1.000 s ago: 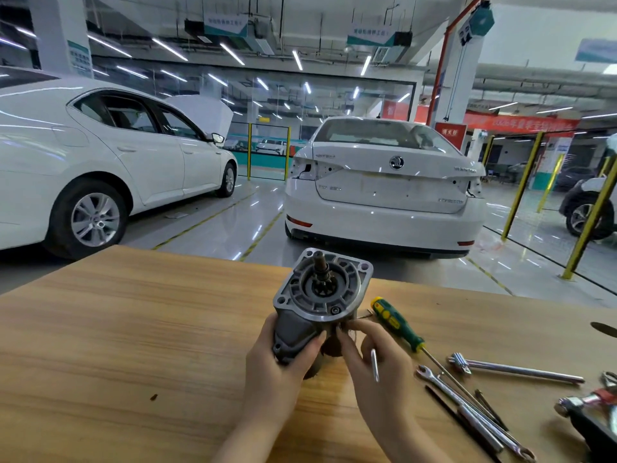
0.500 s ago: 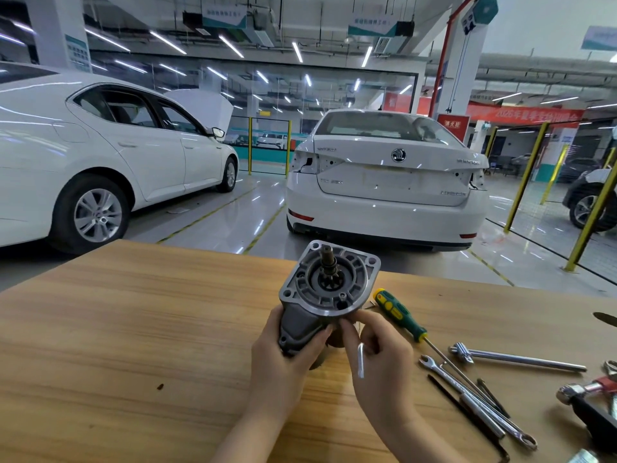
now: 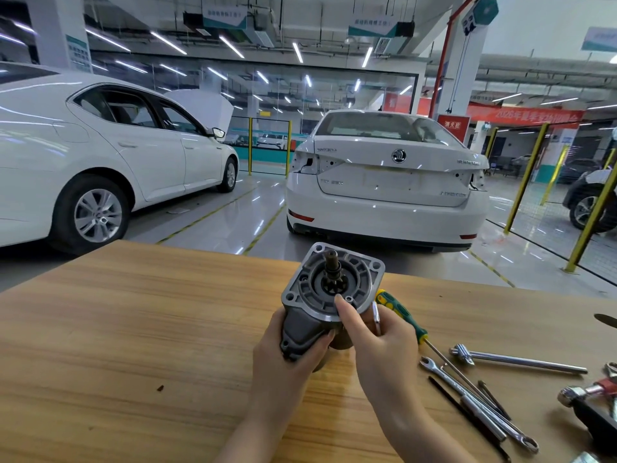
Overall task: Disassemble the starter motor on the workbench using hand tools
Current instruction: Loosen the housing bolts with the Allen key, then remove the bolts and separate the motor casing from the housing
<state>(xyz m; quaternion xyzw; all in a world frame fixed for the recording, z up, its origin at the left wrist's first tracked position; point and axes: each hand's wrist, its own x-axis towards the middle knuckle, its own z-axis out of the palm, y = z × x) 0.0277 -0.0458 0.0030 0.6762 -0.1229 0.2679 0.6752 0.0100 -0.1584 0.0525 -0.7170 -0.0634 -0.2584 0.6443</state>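
Note:
The starter motor (image 3: 329,289) is a grey metal housing with a flanged front face and a dark pinion shaft sticking out, tilted up above the wooden workbench (image 3: 133,329). My left hand (image 3: 283,365) grips the lower body of the housing from the left. My right hand (image 3: 377,349) holds the housing's right side, its thumb lying on the front flange. A thin silver bolt (image 3: 375,317) is held between the right hand's fingers. The rear part of the motor is hidden behind both hands.
A green and yellow screwdriver (image 3: 397,310) lies just right of the motor. Further right lie a combination wrench (image 3: 474,397), a silver socket handle (image 3: 514,359), thin black rods (image 3: 467,419) and a hammer (image 3: 587,392). Two white cars stand beyond the bench's far edge.
The motor has been tilted and turned slightly, and my right thumb has moved up onto its front flange. The silver bolt stays in my right hand.

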